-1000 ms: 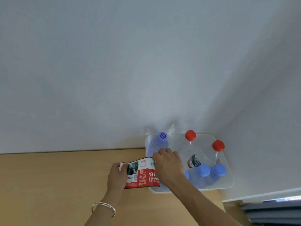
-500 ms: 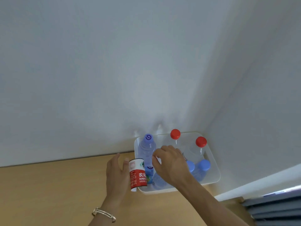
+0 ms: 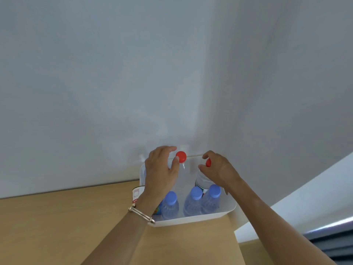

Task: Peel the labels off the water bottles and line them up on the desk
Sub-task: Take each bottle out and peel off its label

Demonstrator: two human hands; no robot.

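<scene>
A white bin [image 3: 191, 220] stands at the desk's far right corner with several water bottles upright in it. My left hand [image 3: 162, 173] curls around the neck of a clear, unlabelled red-capped bottle [image 3: 180, 157] at the bin's back. My right hand [image 3: 218, 170] grips the shoulder of a second red-capped bottle [image 3: 202, 181], which wears a white and red label. Three blue-capped bottles [image 3: 196, 194] stand along the front of the bin. A peeled red and white label [image 3: 136, 194] lies just left of the bin, partly hidden by my left wrist.
The wooden desk [image 3: 57, 226] runs left from the bin and meets a plain white wall [image 3: 114, 92]. The desk's right edge lies just past the bin, with a white sill and dark blinds [image 3: 332, 243] beyond it.
My left hand let go of the peeled label beside the bin and reached in to the back red-capped bottle. My right hand moved right onto the labelled red-capped bottle. The view tilted closer.
</scene>
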